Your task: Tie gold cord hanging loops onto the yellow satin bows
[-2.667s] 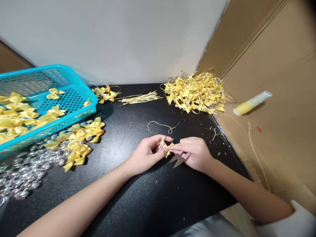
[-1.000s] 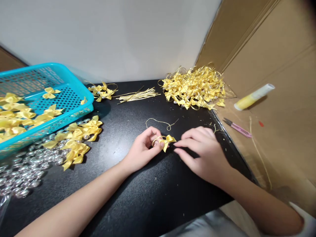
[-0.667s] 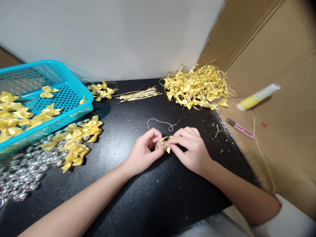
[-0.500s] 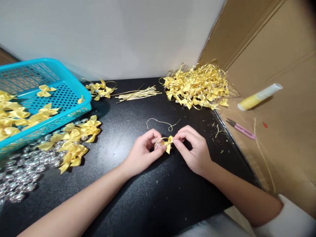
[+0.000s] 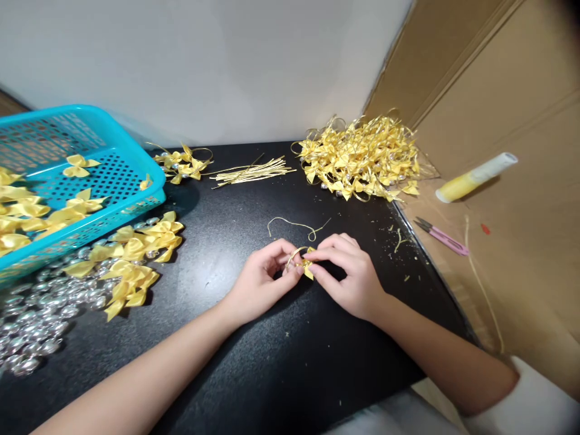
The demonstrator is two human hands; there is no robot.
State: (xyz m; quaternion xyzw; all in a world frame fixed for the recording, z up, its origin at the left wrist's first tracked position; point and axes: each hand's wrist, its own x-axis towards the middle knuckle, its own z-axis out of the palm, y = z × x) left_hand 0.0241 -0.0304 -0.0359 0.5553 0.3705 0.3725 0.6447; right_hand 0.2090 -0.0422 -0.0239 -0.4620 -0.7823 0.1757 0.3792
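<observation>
Where the two hands meet at mid-worktop (image 5: 254,362), a small yellow bow (image 5: 307,267) with a gold cord loop is held between them, just above the black surface. Head view: left hand (image 5: 263,281), grip pressed together, thumb and forefinger pinching the loop side of the bow. Right hand (image 5: 351,275), fingertips closed on the bow's other side. A loose gold cord (image 5: 294,226) lies just beyond the hands.

Containers: turquoise basket (image 5: 136,199) at left, perforated walls, holding plain yellow bows; its far end is out of frame. Outside it, just beside its front wall, more loose bows (image 5: 136,257) and clear beads (image 5: 36,320) lie on the worktop.

Far edge: cut cord lengths (image 5: 254,173); large heap of looped bows (image 5: 362,160). On cardboard at right: pink snips (image 5: 441,235), yellow tube (image 5: 475,177).
</observation>
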